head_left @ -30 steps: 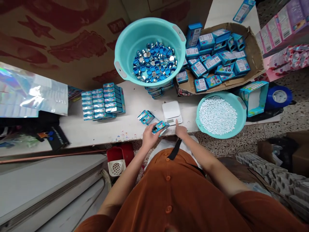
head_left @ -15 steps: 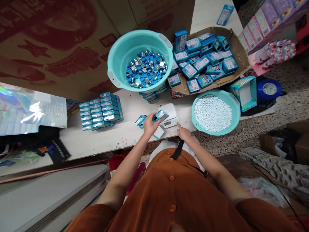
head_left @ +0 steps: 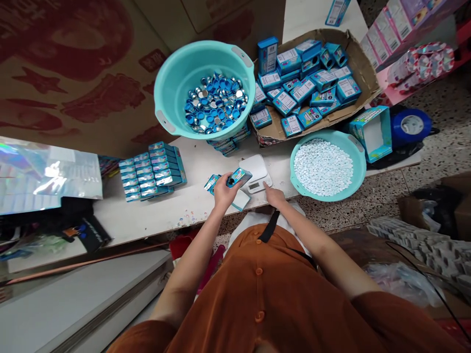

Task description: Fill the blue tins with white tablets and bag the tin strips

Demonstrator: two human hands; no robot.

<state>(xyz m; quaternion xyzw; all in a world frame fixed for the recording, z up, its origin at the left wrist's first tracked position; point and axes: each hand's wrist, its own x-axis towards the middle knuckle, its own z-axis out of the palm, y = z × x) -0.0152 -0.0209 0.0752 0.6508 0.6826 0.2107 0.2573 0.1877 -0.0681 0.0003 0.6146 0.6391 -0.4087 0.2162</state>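
My left hand (head_left: 223,194) grips a small blue box (head_left: 238,177) with a round dark hole in its end, just left of the white scale (head_left: 257,169). A finger of my right hand (head_left: 274,196) touches the front right corner of the scale, beside its display; the other fingers are curled, with nothing visible in them. Another blue box (head_left: 211,183) lies left of my left hand. An open box piece with a white inside (head_left: 241,200) sits below the held box. White pellets fill a teal basin (head_left: 359,169) on the right.
A larger teal basin (head_left: 165,88) holds blue and silver caps. Behind the scale to the right, a cardboard tray (head_left: 370,88) is heaped with blue boxes. Boxes stand in stacked rows (head_left: 147,171) at left. A blue tape roll (head_left: 411,125) is far right.
The camera view has shifted slightly. My right index finger has moved a little left along the scale's front edge. My left hand still holds the blue box.
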